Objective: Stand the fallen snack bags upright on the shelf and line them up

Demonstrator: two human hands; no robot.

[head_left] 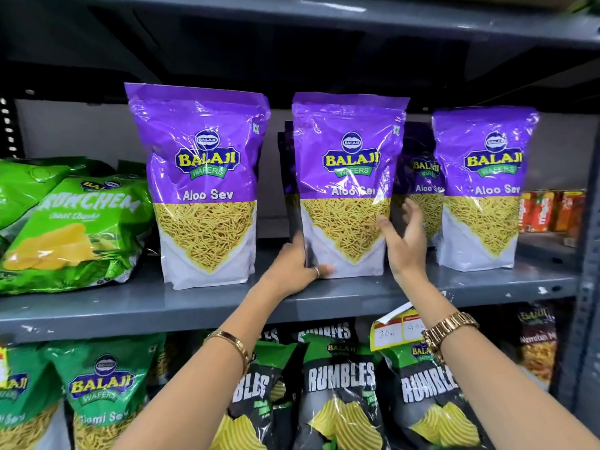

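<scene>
Three purple Aloo Sev bags stand upright along the grey shelf [487, 284]: a left bag [201, 177], a middle bag [347, 177] and a right bag [483, 183]. A fourth purple bag [422, 186] stands further back, between the middle and right ones. My left hand [292, 267] grips the lower left edge of the middle bag, thumb across its bottom front. My right hand [406, 241] is at the bag's lower right edge, fingers spread and palm turned toward it. Another dark bag edge shows behind the middle bag.
Green Crunchem bags [74, 232] lie piled at the shelf's left end. Red and orange packs [552, 211] sit at the far right. Below are green Balaji sev bags [100, 394], black Rumbles bags [341, 391] and a yellow price tag [399, 329]. A shelf post [587, 254] stands on the right.
</scene>
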